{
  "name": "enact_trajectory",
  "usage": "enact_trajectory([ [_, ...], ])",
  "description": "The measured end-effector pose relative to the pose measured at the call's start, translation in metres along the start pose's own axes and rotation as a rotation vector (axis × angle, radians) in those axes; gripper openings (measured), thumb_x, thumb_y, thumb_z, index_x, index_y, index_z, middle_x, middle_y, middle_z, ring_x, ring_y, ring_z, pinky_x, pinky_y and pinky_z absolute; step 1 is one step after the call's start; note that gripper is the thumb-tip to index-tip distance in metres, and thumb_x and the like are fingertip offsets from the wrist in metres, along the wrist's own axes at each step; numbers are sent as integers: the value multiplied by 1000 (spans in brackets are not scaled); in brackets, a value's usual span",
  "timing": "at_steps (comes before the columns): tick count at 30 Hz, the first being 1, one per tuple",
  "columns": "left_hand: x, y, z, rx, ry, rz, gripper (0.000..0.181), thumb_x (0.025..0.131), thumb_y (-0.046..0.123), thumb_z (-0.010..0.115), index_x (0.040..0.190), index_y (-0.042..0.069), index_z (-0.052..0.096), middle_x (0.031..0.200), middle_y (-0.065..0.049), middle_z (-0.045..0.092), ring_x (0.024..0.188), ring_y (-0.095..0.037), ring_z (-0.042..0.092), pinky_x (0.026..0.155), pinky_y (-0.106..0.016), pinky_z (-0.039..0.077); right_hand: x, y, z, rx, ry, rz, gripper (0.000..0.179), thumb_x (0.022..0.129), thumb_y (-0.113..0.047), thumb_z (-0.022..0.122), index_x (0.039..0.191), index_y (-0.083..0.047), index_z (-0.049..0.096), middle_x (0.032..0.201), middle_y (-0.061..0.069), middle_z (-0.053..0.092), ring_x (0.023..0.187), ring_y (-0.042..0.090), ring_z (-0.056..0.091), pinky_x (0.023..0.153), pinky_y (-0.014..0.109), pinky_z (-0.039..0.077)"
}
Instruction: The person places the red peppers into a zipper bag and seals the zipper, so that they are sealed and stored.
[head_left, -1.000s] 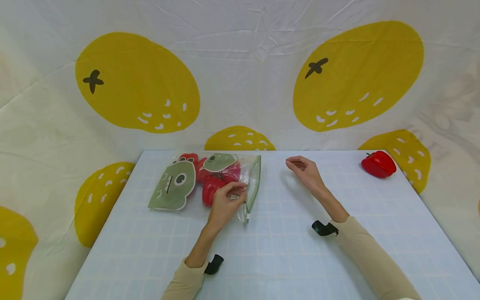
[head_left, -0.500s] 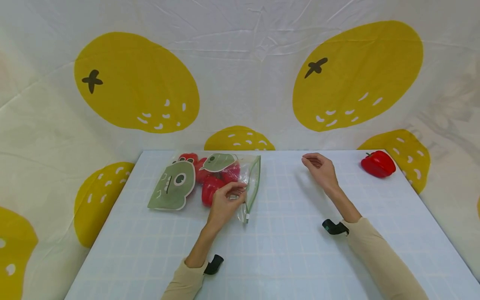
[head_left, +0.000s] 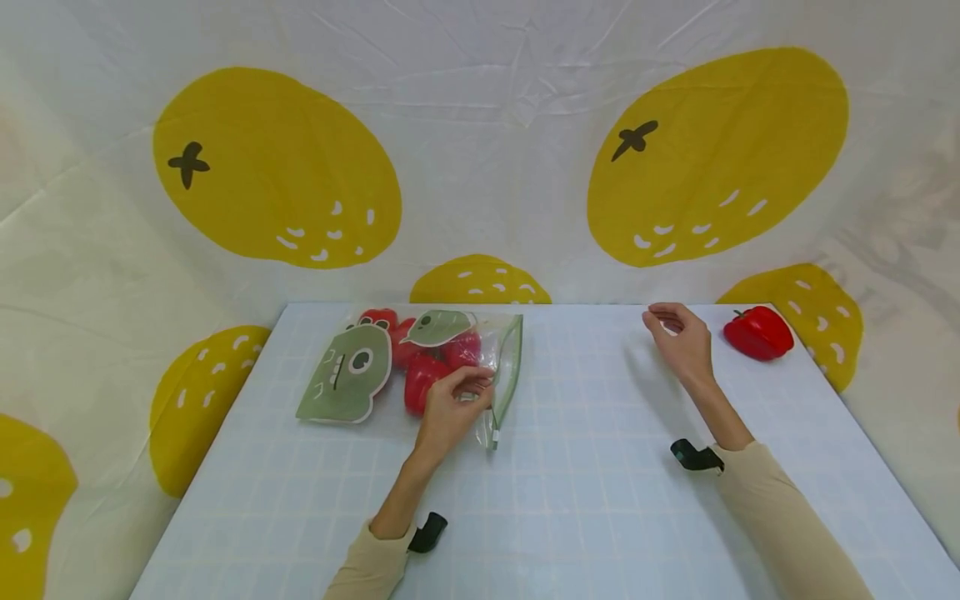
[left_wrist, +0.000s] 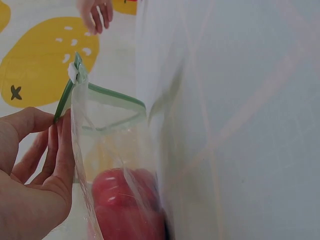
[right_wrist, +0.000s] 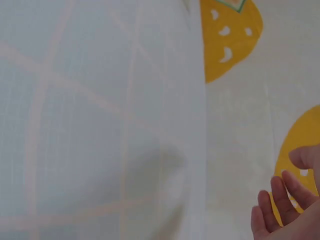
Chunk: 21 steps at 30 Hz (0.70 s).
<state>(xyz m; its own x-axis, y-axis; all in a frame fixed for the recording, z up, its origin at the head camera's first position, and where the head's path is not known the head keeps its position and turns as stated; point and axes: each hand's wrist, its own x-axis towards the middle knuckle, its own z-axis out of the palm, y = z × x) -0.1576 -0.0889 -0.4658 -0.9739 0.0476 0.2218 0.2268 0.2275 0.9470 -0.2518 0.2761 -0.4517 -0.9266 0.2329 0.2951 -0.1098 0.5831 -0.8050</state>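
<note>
A clear zip bag (head_left: 345,375) with green dinosaur prints lies at the left back of the table, several red bell peppers (head_left: 423,383) inside it. At its open end, my left hand (head_left: 448,408) pinches the green-edged rim. The left wrist view shows thumb and fingertips on that green rim (left_wrist: 117,97), the mouth standing apart and a red pepper (left_wrist: 125,205) deeper in. My right hand (head_left: 684,346) hovers above the table with relaxed, slightly bent fingers and holds nothing. Right of it, a loose red bell pepper (head_left: 759,333) rests near the back right corner.
The table (head_left: 570,500) wears a pale blue checked cover. Behind it hangs a white cloth (head_left: 487,167) printed with big yellow fruit. A small black wrist camera (head_left: 427,533) sits on the left sleeve, another black camera (head_left: 696,456) on the right.
My right hand has moved steadily right, away from the bag and closer to the loose pepper. The left hand and the bag have stayed in place.
</note>
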Motion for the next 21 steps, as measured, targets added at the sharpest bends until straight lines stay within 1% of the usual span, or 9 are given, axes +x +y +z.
enact_trajectory([
  [3, 0, 0, 0, 2, -1, 1, 24, 90, 7, 78, 114, 9, 76, 104, -5, 76, 91, -21, 72, 78, -22, 60, 3, 6, -7, -19, 22, 7, 43, 101, -35, 64, 127, -1, 66, 126, 18, 67, 118, 31, 58, 108, 37, 46],
  [6, 0, 0, 0, 3, -1, 3, 24, 90, 7, 78, 114, 9, 76, 104, -5, 76, 91, -21, 72, 78, -21, 60, 4, 11, -13, -33, 39, 27, 46, 102, -36, 63, 131, -1, 64, 131, 18, 65, 122, 34, 55, 111, 41, 44],
  [11, 0, -1, 1, -5, -2, 8, 23, 90, 6, 78, 113, 8, 76, 105, -5, 76, 91, -21, 72, 78, -22, 60, 7, 19, -25, -64, 66, 54, 47, 102, -34, 62, 138, -3, 60, 139, 18, 60, 128, 35, 49, 113, 50, 40],
  [16, 0, 0, 1, -6, -6, 7, 23, 91, 6, 77, 113, 9, 76, 105, -5, 76, 91, -21, 72, 79, -22, 60, 11, 27, -36, -86, 86, 71, 48, 103, -34, 61, 140, -3, 58, 144, 20, 54, 133, 38, 45, 115, 56, 37],
  [21, 0, 1, 1, -10, -8, -9, 23, 91, 7, 77, 113, 10, 76, 104, -4, 76, 91, -20, 72, 79, -22, 60, 15, 35, -47, -128, 102, 96, 50, 102, -33, 61, 143, -4, 56, 149, 22, 50, 138, 40, 41, 117, 59, 34],
])
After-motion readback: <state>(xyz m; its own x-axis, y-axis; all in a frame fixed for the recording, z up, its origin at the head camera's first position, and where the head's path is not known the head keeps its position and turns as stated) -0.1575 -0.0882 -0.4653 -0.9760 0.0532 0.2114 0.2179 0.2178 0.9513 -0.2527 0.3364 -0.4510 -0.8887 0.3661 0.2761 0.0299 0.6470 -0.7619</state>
